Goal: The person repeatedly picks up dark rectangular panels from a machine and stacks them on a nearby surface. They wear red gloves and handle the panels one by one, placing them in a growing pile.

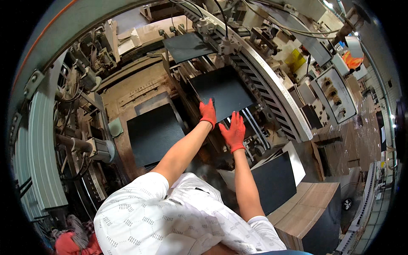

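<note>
A flat black board (227, 87) lies on the metal rails of a machine in front of me. My left hand (207, 114), in a red glove, is at the board's near left corner, its thumb and fingers apart, the fingertips over the board. At the near edge is my right hand (233, 132), also red-gloved, with its fingers spread and their tips against or just over that edge. Whether the tips press on the board cannot be made out. Another black board (154, 135) rests on the machine bed to my left, and a third dark board (189, 46) lies farther back.
A white slotted beam (272, 72) runs diagonally along the right of the rails. At lower right are a stack of brown boards (304, 208) and a leaning black sheet (274, 180). A control box (334, 94) with knobs hangs farther right; grey metal housing (42, 148) stands left.
</note>
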`<act>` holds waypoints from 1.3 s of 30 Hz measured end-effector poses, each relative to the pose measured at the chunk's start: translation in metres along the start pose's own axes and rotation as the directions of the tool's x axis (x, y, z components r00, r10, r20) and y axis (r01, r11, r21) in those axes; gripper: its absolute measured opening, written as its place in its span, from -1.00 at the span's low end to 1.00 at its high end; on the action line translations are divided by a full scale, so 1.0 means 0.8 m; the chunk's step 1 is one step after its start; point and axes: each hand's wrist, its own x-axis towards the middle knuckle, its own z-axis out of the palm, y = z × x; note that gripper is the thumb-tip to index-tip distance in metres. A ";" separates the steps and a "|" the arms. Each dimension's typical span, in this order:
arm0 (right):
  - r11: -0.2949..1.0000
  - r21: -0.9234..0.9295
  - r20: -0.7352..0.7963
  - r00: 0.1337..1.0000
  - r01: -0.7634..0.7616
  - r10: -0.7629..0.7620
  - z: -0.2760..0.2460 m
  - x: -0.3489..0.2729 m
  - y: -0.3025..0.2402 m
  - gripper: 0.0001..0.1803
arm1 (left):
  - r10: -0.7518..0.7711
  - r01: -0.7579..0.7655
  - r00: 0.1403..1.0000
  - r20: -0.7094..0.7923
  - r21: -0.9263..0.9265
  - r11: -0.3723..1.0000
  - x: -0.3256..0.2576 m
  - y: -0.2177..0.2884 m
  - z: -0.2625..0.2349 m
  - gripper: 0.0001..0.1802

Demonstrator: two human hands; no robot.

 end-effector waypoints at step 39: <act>0.950 0.300 0.064 0.992 0.085 -0.109 0.002 -0.005 0.078 -0.16 | -0.403 0.530 0.815 0.417 -0.256 0.808 -0.020 -0.013 -0.001 -0.15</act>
